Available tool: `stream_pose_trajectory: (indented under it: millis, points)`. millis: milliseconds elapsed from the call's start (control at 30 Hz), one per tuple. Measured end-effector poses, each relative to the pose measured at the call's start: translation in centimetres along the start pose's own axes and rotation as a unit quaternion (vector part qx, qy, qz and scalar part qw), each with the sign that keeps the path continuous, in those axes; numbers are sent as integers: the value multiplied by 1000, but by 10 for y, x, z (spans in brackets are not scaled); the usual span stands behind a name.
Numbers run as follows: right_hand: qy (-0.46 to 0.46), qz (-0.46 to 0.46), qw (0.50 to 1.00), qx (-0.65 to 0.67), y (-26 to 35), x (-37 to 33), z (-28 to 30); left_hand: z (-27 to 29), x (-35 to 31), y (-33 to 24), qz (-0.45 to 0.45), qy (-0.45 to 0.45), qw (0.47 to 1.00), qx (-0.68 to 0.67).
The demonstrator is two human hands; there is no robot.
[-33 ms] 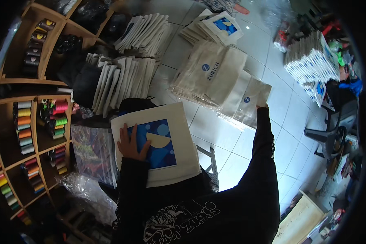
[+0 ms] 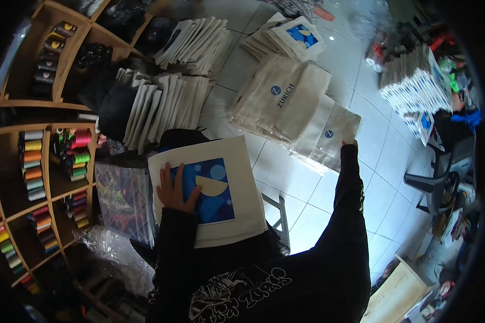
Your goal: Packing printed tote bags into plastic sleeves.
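Note:
My left hand (image 2: pixel 173 192) lies flat with fingers spread on a cream fabric bag (image 2: pixel 242 202) across my lap. A blue panel with circles and a cream half-round shape (image 2: pixel 210 187) is printed on that bag. Stretched far forward, my right hand (image 2: pixel 350 144) grips the near right edge of a beige fabric bag (image 2: pixel 339 121) bearing a small blue round logo. Its fingers are small and partly hidden. The beige bag lies at the right end of a pile of larger beige bags (image 2: pixel 307 86), with clear plastic along the pile's near edge.
Folded cream bags (image 2: pixel 170 105) stand in stacks at left, beside wooden shelves (image 2: pixel 48 161) of thread spools. More printed bags (image 2: pixel 302 40) lie on the tiled floor ahead. A tall bag stack (image 2: pixel 412 83) and dark plastic chair (image 2: pixel 431 183) are at right. Crumpled plastic (image 2: pixel 113 250) lies lower left.

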State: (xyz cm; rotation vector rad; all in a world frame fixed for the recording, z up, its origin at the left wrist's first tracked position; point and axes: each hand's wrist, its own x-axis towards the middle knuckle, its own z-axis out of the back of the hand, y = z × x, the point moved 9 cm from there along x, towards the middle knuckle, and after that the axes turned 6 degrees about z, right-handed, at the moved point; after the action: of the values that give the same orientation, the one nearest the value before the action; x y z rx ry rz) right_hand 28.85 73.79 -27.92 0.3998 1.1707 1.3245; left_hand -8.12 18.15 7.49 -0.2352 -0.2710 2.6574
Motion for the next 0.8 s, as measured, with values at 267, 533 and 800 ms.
stream_pose_trajectory:
  millis: [267,533,800]
  points:
    - [-25,38,996,79,-20,12,-19,0,-8,20,60,9,997,-55]
    - [8,48,987,151,-40,14,-87,18,-31,66,168,-28,982,-79]
    - [-59,69,995,47,-22,-14,-89,-1,-47,102,258,19,926,-275]
